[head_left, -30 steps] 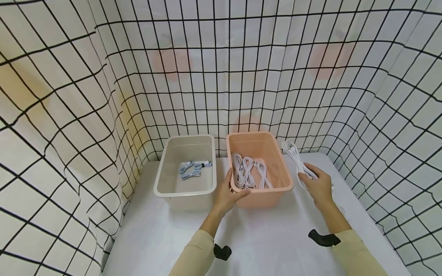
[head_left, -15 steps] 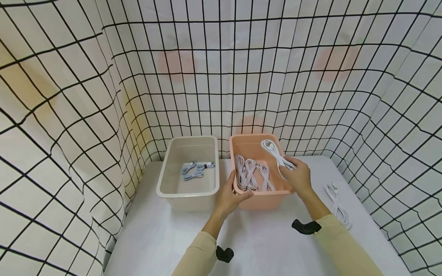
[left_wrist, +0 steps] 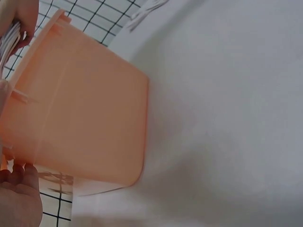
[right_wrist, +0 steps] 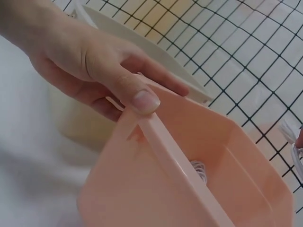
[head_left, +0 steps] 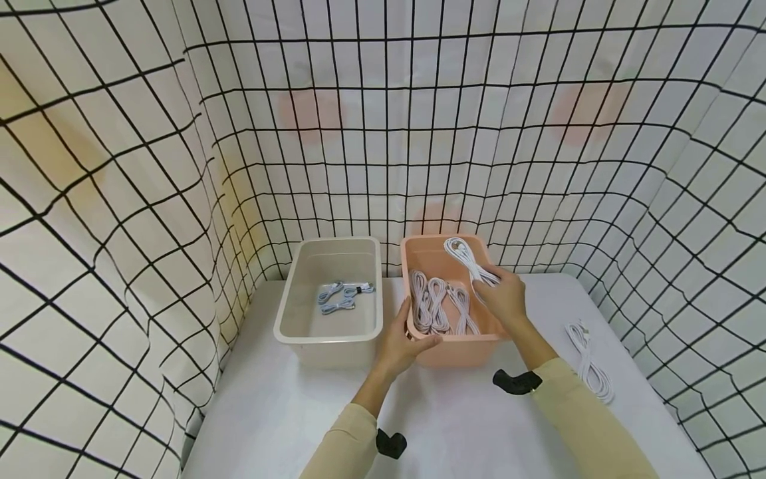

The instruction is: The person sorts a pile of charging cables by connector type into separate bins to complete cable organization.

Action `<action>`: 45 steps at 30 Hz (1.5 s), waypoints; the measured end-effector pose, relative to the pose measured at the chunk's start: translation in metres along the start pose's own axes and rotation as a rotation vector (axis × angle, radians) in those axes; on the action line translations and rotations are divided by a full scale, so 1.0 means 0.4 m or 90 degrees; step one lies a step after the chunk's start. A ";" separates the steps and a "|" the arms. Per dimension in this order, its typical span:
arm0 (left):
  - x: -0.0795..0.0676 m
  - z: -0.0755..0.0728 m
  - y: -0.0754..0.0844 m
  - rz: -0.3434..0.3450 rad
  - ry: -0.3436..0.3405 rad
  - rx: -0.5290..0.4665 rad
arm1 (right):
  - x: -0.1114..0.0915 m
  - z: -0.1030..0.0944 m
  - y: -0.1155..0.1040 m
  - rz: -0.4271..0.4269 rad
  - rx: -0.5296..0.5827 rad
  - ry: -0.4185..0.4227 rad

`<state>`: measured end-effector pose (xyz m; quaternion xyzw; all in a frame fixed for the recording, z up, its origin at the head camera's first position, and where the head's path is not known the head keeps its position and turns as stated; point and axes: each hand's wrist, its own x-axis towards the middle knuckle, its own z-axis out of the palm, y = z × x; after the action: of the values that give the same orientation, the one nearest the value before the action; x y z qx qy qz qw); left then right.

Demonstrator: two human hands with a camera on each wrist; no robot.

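My left hand (head_left: 397,344) grips the near left corner of the peach bin (head_left: 461,351), thumb over the rim. In the right wrist view that thumb (right_wrist: 146,101) lies on the bin's rim while other fingers curl down outside. Over the bin's right side, my right hand (head_left: 504,298) holds a coiled white cable (head_left: 463,254) by its lower part, its looped end pointing up and left. Three bundled white cables (head_left: 439,303) lie inside the peach bin, along its left and middle. In the left wrist view the right hand (left_wrist: 26,21) shows only partly.
A beige bin (head_left: 329,339) stands left of the peach one, with three small light-blue cable bundles (head_left: 338,306) in it. Another bundled white cable (head_left: 589,362) lies on the white table (head_left: 455,426) at the right. Black wire mesh (head_left: 385,146) encloses the back and sides.
My right hand has carried the white cable leftward from beside the peach bin to above it. The left hand keeps its grip on the corner. The view has shifted slightly.
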<state>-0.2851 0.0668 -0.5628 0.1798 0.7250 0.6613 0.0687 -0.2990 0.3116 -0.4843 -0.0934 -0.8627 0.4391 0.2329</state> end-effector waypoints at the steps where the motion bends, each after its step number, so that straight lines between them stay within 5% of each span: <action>1: 0.000 0.001 -0.001 0.001 -0.002 -0.003 | 0.002 0.003 -0.001 0.000 0.001 -0.001; 11: -0.006 0.004 0.005 0.017 0.001 0.006 | 0.003 0.017 -0.021 0.001 0.017 -0.162; 30: -0.011 0.011 -0.005 -0.016 0.009 -0.002 | -0.025 -0.067 0.039 -0.025 -0.049 -0.134; 45: -0.007 0.009 0.000 -0.002 0.013 -0.016 | -0.048 -0.191 0.190 -0.052 -0.123 -0.041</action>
<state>-0.2814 0.0690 -0.5637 0.1709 0.7175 0.6721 0.0646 -0.2487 0.4045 -0.5128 -0.0660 -0.9113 0.3465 0.2125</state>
